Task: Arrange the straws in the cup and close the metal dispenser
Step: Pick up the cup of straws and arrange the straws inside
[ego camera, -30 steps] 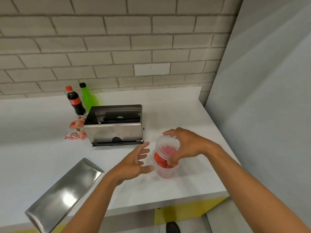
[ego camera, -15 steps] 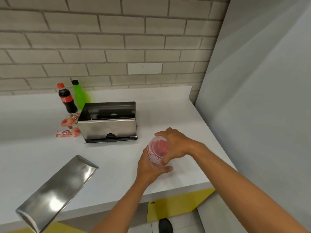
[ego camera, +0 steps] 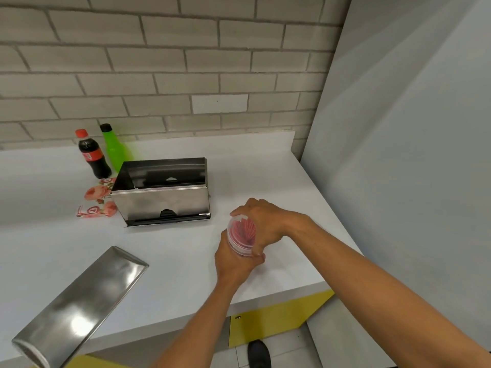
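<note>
Both hands near the worktop's (ego camera: pixel 170 251) right front edge, left hand (ego camera: pixel 233 261) cupping the clear cup (ego camera: pixel 240 245) of red straws (ego camera: pixel 243 231) from below, right hand (ego camera: pixel 265 224) clasping its rim, forearm angled down

Two bare forearms enter from the lower edge, each ending in a bare hand: left hand (ego camera: pixel 233 264), right hand (ego camera: pixel 265 224). No sleeve, glove, watch, ring or band covers either arm up to the frame edge. Fingers are unadorned, and the nails are too small to judge. Below, one dark shoe (ego camera: pixel 259 354) with a rounded toe shows on the tiled floor (ego camera: pixel 292 349).
</note>
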The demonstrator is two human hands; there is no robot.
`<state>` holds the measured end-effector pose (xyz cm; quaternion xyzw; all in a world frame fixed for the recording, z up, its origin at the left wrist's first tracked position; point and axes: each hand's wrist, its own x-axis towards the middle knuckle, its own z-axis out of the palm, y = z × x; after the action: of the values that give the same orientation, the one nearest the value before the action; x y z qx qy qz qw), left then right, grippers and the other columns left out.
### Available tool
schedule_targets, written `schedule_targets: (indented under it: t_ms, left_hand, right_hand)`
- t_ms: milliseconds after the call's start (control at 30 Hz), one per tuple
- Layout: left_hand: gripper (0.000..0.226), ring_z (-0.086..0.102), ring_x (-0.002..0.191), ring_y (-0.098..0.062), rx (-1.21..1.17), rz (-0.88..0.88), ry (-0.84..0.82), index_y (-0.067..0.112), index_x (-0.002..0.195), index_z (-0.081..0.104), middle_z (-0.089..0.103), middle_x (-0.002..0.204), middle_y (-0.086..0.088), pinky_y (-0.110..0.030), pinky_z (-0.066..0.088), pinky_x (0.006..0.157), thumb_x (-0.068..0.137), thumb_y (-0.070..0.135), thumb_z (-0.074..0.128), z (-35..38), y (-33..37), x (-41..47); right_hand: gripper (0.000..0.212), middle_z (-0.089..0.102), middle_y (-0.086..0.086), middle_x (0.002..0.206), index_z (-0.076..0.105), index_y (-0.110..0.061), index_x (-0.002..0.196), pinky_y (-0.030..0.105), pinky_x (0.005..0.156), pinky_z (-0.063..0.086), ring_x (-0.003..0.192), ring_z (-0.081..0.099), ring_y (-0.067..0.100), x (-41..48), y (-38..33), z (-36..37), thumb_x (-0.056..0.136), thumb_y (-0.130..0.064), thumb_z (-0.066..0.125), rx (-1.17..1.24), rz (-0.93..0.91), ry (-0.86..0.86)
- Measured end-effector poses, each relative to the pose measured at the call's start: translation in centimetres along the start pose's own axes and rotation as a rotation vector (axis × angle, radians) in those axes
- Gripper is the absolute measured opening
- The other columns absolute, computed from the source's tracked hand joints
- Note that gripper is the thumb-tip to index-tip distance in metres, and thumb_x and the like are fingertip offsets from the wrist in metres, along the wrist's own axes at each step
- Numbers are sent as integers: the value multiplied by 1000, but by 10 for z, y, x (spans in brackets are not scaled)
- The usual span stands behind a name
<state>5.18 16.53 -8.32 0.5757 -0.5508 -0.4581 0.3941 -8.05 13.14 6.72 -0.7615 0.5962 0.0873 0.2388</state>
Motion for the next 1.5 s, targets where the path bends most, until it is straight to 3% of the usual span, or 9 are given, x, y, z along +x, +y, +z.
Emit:
schedule_targets:
  t_ms: [233,433,600,867,1033,1133,1200,1367,1500]
  left_hand:
    - [100,65,98,2,-9,30,-32,45,126,47,64,111,21,-12,54,73,40,43,100,1,-5,4]
    - [91,68,95,7,-46,44,-25,69,110,50,68,109,23,-14,56,75,39,40,99,3,-13,8]
    - [91,69,106,-9,-26,97,34,34,135,57,70,118,11,-26,60,88,55,54,96,8,-14,4]
    - [65,69,97,-11,28,58,25,32,122,59,69,105,11,-30,60,84,67,59,81,14,-12,7]
    - [37,69,97,-4,2,56,-21,52,102,55,68,100,20,-11,54,76,74,53,79,15,-12,9]
    - [68,69,96,-4,3,60,-3,41,118,57,68,105,17,-23,59,80,59,60,84,13,-15,13]
    - [79,69,98,-2,11,101,2,39,127,55,68,107,19,-18,59,80,59,61,89,11,-15,13]
    - [86,67,106,3,-79,132,-50,35,131,56,69,113,18,-12,57,80,58,51,97,5,-18,15]
    - [89,70,109,-7,-137,129,-112,25,133,60,71,118,10,-19,60,83,55,43,98,1,-22,19]
  right_hand:
    - [119,39,1,152,34,-38,161,44,109,51,142,35,25,6,6,3,63,-27,99,-4,-40,-20]
    - [106,42,-8,152,34,-47,158,38,111,46,140,36,18,9,17,36,66,-69,83,51,-97,183]
    - [91,44,-2,152,33,-43,157,38,111,44,136,41,20,11,23,68,79,-82,59,-42,-168,421]
    - [80,51,7,143,46,-32,150,43,103,45,126,48,28,17,-8,86,84,-77,48,-22,63,574]
    - [82,49,7,146,48,-34,152,39,107,42,129,46,27,18,-18,91,84,-78,47,98,204,621]
    - [73,51,4,143,52,-36,147,39,104,48,123,45,26,15,-9,87,84,-73,55,95,81,596]
    - [71,50,1,143,51,-37,145,42,102,51,124,44,25,14,2,81,84,-71,59,79,-33,538]
    - [72,44,-3,150,43,-42,151,37,104,50,135,39,20,18,26,67,88,-71,60,-29,-294,383]
    - [70,46,-1,150,44,-39,152,28,104,41,134,41,21,25,35,60,90,-68,62,-160,-442,354]
